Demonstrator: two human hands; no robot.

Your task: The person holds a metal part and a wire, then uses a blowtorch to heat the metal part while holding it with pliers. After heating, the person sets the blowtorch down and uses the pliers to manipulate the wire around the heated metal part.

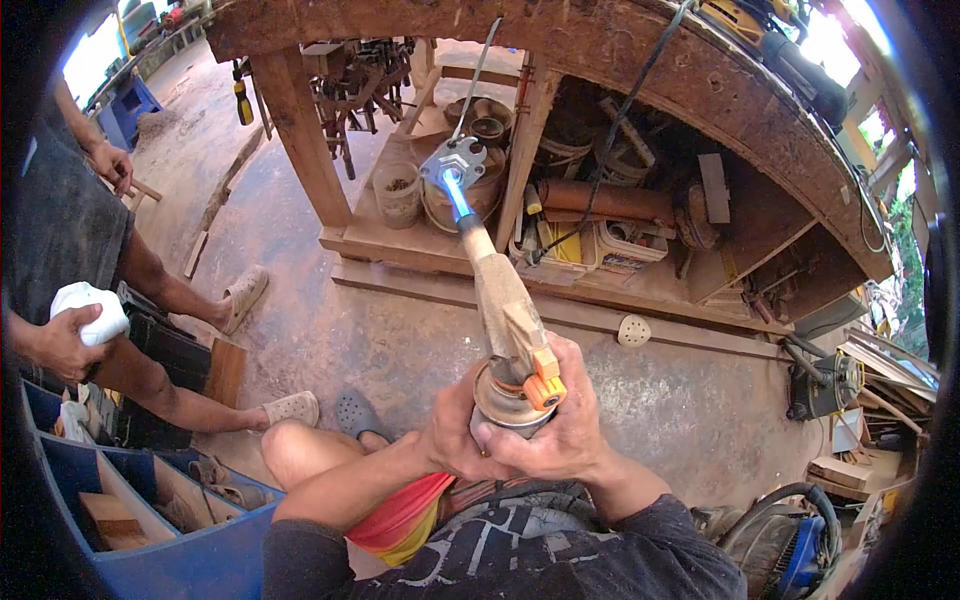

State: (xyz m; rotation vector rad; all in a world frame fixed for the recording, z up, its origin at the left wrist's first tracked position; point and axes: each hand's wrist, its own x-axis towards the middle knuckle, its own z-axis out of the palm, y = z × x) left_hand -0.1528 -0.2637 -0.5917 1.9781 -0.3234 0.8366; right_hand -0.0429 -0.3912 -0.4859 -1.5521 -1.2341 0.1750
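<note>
A gas blow torch (508, 295) points away from me, with a blue flame (458, 196) at its nozzle. My left hand (455, 430) and my right hand (565, 425) are both wrapped round its gas canister (487, 400). An orange knob (545, 388) sits at the torch's base, beside my right hand. The flame meets a flat silver metal plate (455, 160) with notched edges and holes. This plate hangs from a thin metal rod or wire (480, 75) at the workbench edge. Parts of my fingers are hidden behind the canister.
The wooden workbench (590, 45) has shelves holding a clear plastic cup (397, 195), tubs and tools. At left, another person's hand (60, 340) holds a white object (90, 312). A blue compartment box (180, 560) stands lower left, and a machine (790, 550) lower right.
</note>
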